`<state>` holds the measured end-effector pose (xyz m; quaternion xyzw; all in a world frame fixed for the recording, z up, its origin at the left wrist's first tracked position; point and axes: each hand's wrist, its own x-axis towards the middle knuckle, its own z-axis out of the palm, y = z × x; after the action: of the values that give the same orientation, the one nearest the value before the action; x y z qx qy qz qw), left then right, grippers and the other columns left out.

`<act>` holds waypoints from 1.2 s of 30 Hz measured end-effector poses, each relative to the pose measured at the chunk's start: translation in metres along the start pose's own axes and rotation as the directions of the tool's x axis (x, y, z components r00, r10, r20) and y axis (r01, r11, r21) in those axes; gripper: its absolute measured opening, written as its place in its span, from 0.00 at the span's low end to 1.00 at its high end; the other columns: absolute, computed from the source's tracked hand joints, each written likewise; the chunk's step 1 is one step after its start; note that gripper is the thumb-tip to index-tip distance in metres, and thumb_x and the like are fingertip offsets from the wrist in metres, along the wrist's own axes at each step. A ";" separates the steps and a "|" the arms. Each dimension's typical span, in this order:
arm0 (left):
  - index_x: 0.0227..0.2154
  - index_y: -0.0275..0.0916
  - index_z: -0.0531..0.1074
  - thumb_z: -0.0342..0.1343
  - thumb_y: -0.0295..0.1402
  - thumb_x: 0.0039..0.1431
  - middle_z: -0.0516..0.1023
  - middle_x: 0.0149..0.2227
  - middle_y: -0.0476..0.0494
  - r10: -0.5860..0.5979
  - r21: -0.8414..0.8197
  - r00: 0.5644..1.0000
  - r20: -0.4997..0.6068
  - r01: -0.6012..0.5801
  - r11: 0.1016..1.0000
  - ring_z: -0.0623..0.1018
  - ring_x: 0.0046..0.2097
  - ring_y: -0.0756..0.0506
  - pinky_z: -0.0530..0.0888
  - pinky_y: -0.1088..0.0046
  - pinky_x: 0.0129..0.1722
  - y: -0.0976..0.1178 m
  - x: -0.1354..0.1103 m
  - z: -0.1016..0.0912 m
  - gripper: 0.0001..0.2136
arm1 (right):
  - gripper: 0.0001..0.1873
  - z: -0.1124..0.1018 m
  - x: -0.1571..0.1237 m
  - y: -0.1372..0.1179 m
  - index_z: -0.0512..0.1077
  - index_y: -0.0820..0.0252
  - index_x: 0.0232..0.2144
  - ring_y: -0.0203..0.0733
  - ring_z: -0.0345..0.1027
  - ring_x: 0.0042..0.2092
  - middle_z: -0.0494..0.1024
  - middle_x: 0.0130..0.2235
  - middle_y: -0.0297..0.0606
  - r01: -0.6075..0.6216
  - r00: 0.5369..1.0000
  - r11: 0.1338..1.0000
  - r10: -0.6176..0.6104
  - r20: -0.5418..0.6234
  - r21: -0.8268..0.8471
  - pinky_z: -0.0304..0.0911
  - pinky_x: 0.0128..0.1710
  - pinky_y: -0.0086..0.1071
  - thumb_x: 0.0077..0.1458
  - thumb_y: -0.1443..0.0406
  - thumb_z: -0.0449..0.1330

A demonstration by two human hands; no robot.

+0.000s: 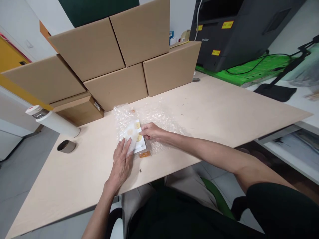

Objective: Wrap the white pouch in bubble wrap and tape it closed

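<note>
A flat white packet with yellow print [141, 144] lies on a sheet of clear bubble wrap [159, 114], partly covered by a fold of the wrap from the left. My left hand [122, 161] rests flat over the packet's lower left part, fingers stretched out on the wrap. At the packet's right edge, my right hand [152, 131] has its thumb and fingers pinched together on it. Its fingertips are partly hidden, so whether they also catch some wrap is unclear. An orange strip [144, 154] shows just below the packet.
Stacked cardboard boxes [116, 86] stand along the back of the wooden table [224, 109]. A white bottle [59, 122] and a dark round cup-like object [66, 146] are at the left. Back right, a dark printer [216, 36] sits beyond the table.
</note>
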<state>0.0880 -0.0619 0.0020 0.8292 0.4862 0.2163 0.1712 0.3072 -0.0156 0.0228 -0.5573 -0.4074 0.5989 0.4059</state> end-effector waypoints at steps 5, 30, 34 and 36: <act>0.65 0.47 0.58 0.38 0.41 0.69 0.53 0.70 0.40 -0.032 0.069 0.999 -0.029 0.034 0.997 0.51 0.70 0.39 0.47 0.45 0.66 0.000 -0.003 -0.001 0.23 | 0.12 0.009 0.011 -0.002 0.63 0.59 0.22 0.29 0.54 0.16 0.60 0.12 0.24 0.069 0.996 0.986 -0.076 -0.038 -0.155 0.47 0.17 0.22 0.55 0.73 0.59; 0.60 0.45 0.63 0.55 0.49 0.59 0.70 0.58 0.41 -0.475 -0.756 0.869 -0.137 0.219 0.617 0.72 0.58 0.42 0.70 0.65 0.56 0.043 0.021 -0.017 0.28 | 0.26 0.001 -0.019 0.008 0.74 0.57 0.41 0.44 0.70 0.45 0.77 0.40 0.40 0.492 0.868 0.728 -0.452 0.204 -0.477 0.62 0.49 0.38 0.68 0.50 0.42; 0.60 0.45 0.61 0.49 0.49 0.64 0.66 0.62 0.40 -0.128 -0.613 0.973 -0.190 -0.016 0.790 0.67 0.62 0.42 0.65 0.62 0.61 0.084 0.043 0.006 0.25 | 0.23 -0.025 -0.025 0.008 0.75 0.57 0.45 0.41 0.72 0.42 0.79 0.42 0.39 0.317 0.937 0.946 -0.323 0.132 0.064 0.66 0.40 0.31 0.65 0.49 0.48; 0.60 0.42 0.62 0.46 0.48 0.65 0.65 0.63 0.38 0.035 -0.492 0.987 -0.159 -0.110 0.863 0.65 0.63 0.41 0.61 0.58 0.63 0.098 0.057 0.024 0.25 | 0.20 -0.042 -0.027 0.012 0.76 0.61 0.40 0.38 0.71 0.35 0.79 0.36 0.39 0.228 0.961 0.945 -0.257 0.101 0.235 0.65 0.33 0.28 0.63 0.52 0.53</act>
<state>0.1969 -0.0591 0.0412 0.7566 0.3932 0.4003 0.3358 0.3503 -0.0434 0.0185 -0.4139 -0.4294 0.6211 0.5084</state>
